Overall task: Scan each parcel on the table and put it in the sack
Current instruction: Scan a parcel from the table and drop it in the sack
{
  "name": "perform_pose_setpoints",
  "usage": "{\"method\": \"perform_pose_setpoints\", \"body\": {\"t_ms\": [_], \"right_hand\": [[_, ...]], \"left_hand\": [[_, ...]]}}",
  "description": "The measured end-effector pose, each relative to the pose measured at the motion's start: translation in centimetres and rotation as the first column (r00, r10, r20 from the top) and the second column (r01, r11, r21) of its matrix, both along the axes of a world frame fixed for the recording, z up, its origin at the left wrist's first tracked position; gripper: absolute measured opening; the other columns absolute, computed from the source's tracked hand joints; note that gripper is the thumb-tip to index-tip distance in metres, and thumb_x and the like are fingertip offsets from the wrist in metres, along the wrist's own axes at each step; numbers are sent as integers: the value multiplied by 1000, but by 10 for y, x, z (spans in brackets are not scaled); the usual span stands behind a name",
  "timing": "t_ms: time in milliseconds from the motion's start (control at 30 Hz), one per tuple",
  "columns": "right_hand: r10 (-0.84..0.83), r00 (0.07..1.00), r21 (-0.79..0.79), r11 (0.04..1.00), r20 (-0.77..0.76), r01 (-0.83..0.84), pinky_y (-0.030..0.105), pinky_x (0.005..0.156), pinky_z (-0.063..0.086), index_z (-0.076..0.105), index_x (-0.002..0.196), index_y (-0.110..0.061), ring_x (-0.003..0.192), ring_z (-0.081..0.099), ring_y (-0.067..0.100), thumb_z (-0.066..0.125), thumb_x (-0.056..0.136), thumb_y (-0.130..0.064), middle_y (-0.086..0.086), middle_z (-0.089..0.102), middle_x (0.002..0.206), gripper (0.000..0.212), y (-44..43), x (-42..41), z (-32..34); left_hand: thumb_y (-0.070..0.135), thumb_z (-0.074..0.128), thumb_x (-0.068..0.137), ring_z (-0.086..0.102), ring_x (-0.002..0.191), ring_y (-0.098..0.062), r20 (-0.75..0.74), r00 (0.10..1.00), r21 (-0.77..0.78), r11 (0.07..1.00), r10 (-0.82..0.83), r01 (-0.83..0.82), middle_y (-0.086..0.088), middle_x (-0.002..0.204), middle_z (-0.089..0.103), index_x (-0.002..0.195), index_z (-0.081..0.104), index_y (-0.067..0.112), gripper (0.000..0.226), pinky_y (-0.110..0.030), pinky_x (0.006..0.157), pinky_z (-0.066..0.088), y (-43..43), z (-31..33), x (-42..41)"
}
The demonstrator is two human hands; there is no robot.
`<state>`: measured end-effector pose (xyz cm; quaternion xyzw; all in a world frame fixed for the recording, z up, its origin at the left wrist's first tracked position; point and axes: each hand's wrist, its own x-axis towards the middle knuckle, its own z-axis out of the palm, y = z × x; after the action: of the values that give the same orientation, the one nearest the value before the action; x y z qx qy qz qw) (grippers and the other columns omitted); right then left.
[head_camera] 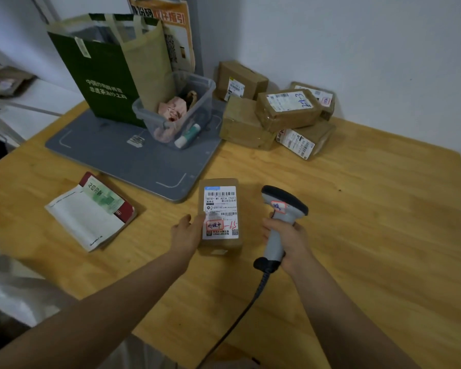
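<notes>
- While the left hand [188, 233] held the near left side of a brown parcel [220, 217], thumb on its white label, the box sat label-up at the middle of the wooden table [357, 235].
- The right hand [288, 241] was clenched round the grey handle of a scanner [282, 209], whose dark head stood just right of the parcel.
- Other parcels [288, 107] were piled at the far corner by the wall.
- A green bag [101, 83] and a clear tub [176, 107] stood on a grey mat [133, 161] at the far left.
</notes>
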<state>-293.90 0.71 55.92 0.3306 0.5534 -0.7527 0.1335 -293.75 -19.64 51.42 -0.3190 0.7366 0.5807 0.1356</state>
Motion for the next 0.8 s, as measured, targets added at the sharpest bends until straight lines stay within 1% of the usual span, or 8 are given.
{"method": "perform_pose_setpoints", "body": {"t_ms": [67,233,300,400,533,567,700,800], "right_hand": [[85,995,8,996,43,-85,32,62,48,61,105,-6,77,62,23,77,75,-11,11,66,90,34,-11,-5,2],[191,981,-74,979,38,-188,32,58,48,61,106,-7,74,62,22,74,76,-9,8,67,86,33,-26,-2,7],[180,984,-67,981,1,-180,34,61,50,62,108,-6,80,63,24,76,73,-11,11,68,91,38,-24,-1,5],[171,984,-72,982,-49,-174,40,68,52,64,112,-7,89,63,28,79,71,-13,14,68,100,44,-22,2,9],[191,973,-29,980,-128,-196,37,66,53,65,105,-9,82,64,22,78,72,-11,9,70,94,35,-31,7,23],[203,967,12,979,-156,-204,35,66,52,66,100,-12,79,64,20,78,73,-11,5,70,90,29,-34,9,28],[347,907,111,938,-239,-329,42,75,57,65,101,-12,79,67,22,75,79,-12,6,70,87,24,-44,26,50],[444,860,157,895,-251,-417,36,57,53,62,90,-4,51,57,21,70,83,-10,10,62,63,12,-48,41,62]], "left_hand": [[74,45,75,55,117,-29,66,996,97,993,64,-70,-10,134,54,142,43,20,86,-49,101,46,-2,-10,-5],[38,37,103,60,96,-18,43,998,257,965,44,-53,-6,106,65,123,54,13,36,-30,76,48,9,6,7],[39,46,99,58,103,-19,27,997,345,936,67,-72,-7,112,63,125,52,17,35,-31,80,46,0,17,12],[42,68,81,58,113,-26,-3,1000,447,895,-19,19,-9,120,64,130,48,26,55,-41,95,46,-21,31,19],[51,94,29,68,101,-24,-96,991,396,910,-90,121,-8,105,73,131,47,26,115,-40,86,52,-40,47,20],[50,95,28,68,101,-24,-120,990,375,921,-70,110,-8,107,73,134,45,23,121,-37,85,52,-43,51,19],[24,79,71,61,104,-20,-203,976,315,949,76,-8,-5,122,59,148,30,11,93,-34,89,50,-55,64,15],[18,74,80,60,113,-22,-272,955,270,962,120,-44,-1,116,63,130,50,14,56,-41,102,47,-68,69,13]]}}
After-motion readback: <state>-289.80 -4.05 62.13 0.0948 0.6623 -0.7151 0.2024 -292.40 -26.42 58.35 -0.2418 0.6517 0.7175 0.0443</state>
